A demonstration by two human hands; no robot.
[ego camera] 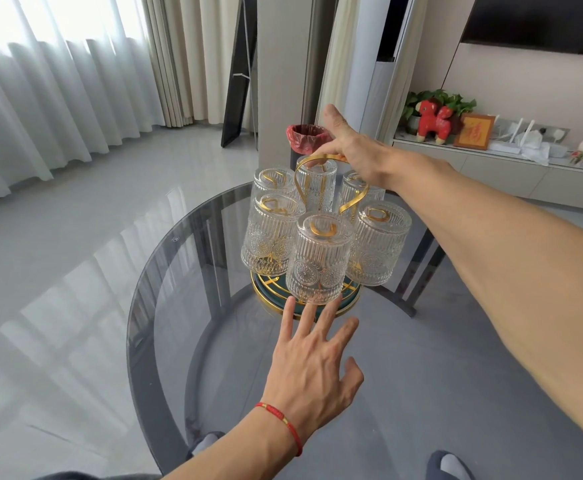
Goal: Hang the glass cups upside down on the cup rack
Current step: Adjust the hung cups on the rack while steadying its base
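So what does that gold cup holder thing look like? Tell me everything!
The cup rack is shiny gold wire that looks like metal, standing upright on the round glass table. It has a looping handle on top, which the right hand holds, and a round dark green base with a gold rim. Six patterned glass cups hang upside down on its prongs.

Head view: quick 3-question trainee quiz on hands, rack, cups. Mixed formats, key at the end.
1. True or false: every glass cup on the cup rack hangs mouth down.
2. Which hand grips the gold handle? A) right hand B) left hand C) neither
3. Fill in: the left hand's fingers are spread just below the ____ cup.

Key:
1. True: six cups show, all inverted.
2. A: its fingers curl around the handle's top.
3. Nearest (front) cup. Whether the fingertips touch its rim cannot be told. The rack stands on the round glass table.
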